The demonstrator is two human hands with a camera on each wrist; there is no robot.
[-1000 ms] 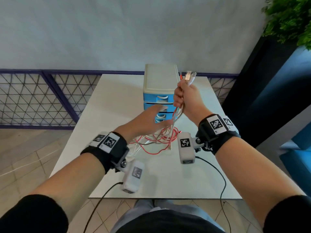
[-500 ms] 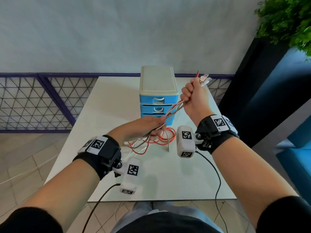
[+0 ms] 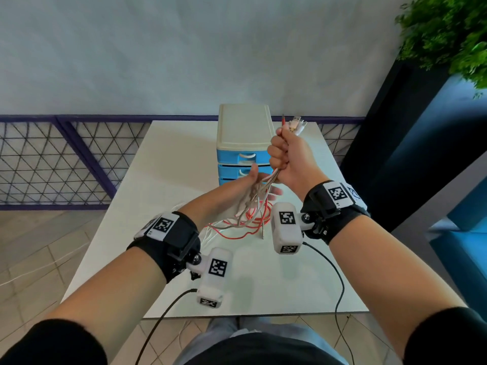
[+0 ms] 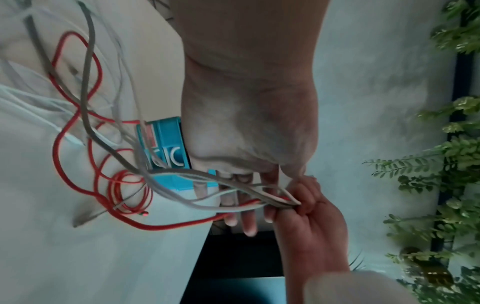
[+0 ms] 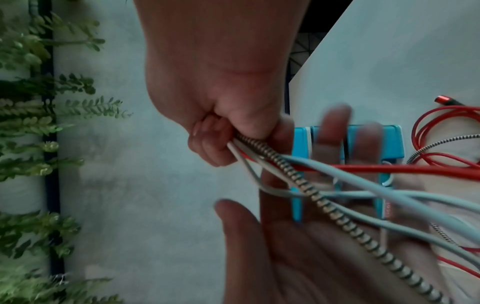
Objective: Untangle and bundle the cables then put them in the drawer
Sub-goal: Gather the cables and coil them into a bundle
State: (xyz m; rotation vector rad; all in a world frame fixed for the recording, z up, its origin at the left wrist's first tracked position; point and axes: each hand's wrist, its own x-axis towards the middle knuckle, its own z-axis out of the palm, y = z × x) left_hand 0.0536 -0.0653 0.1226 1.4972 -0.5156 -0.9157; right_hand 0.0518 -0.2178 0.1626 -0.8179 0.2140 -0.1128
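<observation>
Cables: the cables (image 3: 257, 198) ran as one gathered bunch out of the right fist, their plug ends sticking up above it, and hung down across the left palm to a loose tangle of red, white and braided strands lying on the tabletop (image 3: 163, 185) in front of the drawer unit.
Right hand: the right hand (image 3: 290, 159) was raised above the tabletop, its fingers (image 5: 207, 142) curled tight round the bunch near the plugs.
Left hand: the left hand (image 3: 245, 188) lay just below the right, palm up, fingers (image 4: 246, 209) straight and spread, the strands draped over it without being gripped.
Drawer unit: the blue drawer unit (image 3: 243, 143) with the cream top stood toward the far edge of the tabletop, drawers closed, just behind both hands.
Open room: bare tabletop lay to the left of the tangle and along the near edge; to the right, it ended near a dark panel.
Hard to make out: the right fist and wrist hid part of the drawer fronts; how the strands crossed in the tangle was unclear; the wrist views were blurred.
</observation>
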